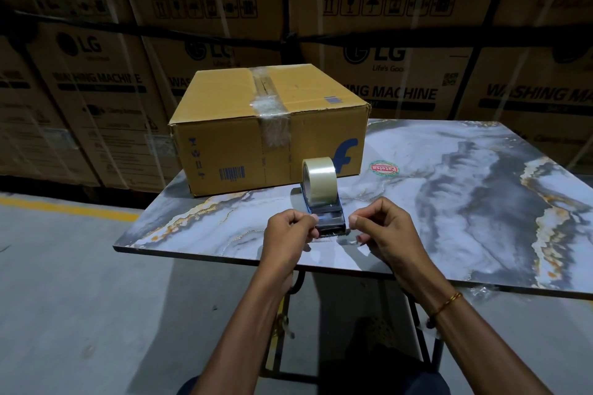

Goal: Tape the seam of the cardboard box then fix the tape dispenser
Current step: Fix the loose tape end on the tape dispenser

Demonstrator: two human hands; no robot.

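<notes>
A brown cardboard box (pixel 224 125) stands on the left part of a marble-patterned table (pixel 449 189). Clear tape runs along its top seam and down the front face. In front of it sits a blue tape dispenser (pixel 327 218) with a roll of clear tape (pixel 319 181) upright in it. My left hand (pixel 290 234) pinches the left side of the dispenser's toothed front end. At the right side of that end, my right hand (pixel 382 228) pinches the loose strip of tape.
A round red and green sticker (pixel 384 168) lies on the table right of the box. Stacked washing machine cartons (pixel 417 51) form a wall behind. A yellow floor line (pixel 64 208) runs at the left. The table's near edge is by my forearms.
</notes>
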